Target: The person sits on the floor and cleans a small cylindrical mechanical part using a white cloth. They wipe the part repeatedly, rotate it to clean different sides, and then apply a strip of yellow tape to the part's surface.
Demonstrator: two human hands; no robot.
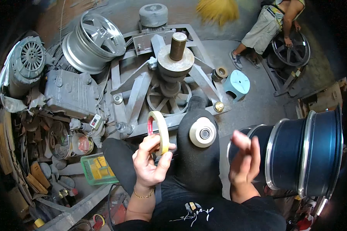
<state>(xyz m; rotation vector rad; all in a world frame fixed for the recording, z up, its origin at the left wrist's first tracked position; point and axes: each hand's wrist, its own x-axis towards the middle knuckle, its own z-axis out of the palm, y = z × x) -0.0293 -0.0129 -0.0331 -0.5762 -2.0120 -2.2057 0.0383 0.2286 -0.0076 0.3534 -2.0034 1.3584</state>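
Observation:
My left hand [150,161] grips a roll of pale yellow masking tape [163,131] upright, fingers reaching into its red-lined core and thumb near the lower rim. To its right my right hand [245,165] is raised with fingers stretched out and apart, holding nothing; its fingertips are slightly smeared. Between the hands, a round pale metal disc [196,140] with a bearing-like centre rests on my right knee, touched by neither hand.
Ahead stands a grey metal frame [140,92] with an upright threaded shaft [178,46]. Blue wheel rims [287,154] are at the right, a silver rim [77,50] at far left. Beyond a light-blue stool [238,82], another person's hand [288,41] touches a dark wheel [297,57]. A green basket [89,171] lies left.

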